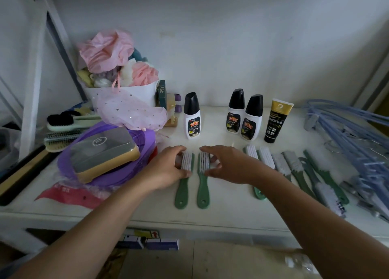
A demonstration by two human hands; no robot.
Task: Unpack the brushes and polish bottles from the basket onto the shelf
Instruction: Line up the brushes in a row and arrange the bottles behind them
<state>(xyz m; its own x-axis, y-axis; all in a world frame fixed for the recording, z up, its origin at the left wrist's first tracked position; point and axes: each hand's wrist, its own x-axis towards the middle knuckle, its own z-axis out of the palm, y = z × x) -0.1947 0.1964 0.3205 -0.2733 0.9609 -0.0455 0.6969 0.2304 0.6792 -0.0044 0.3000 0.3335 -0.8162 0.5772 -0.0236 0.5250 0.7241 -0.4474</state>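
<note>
A left brush [182,187] and a right brush [203,187], both green-handled, are laid side by side, bristles up, near the middle of the shelf's [223,213] front edge. The left brush's head is gripped by the left hand [168,169], with the fingers curled round it. The right brush's head is clasped by the curved fingers of the right hand [229,165]. Three bottles [192,118] [235,112] [251,118] and a tube [276,122] are stood upright along the back edge. Other brushes [294,169] are laid toward the right edge.

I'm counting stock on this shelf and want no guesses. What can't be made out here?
Head view:
- Polish bottles: label print too small.
- Brushes at right: blurred, overlapping, crossed by the right forearm; count unsure.
- Blue hangers: cut by right edge.
- Right hand: its grip on the brush beneath is hidden.
</note>
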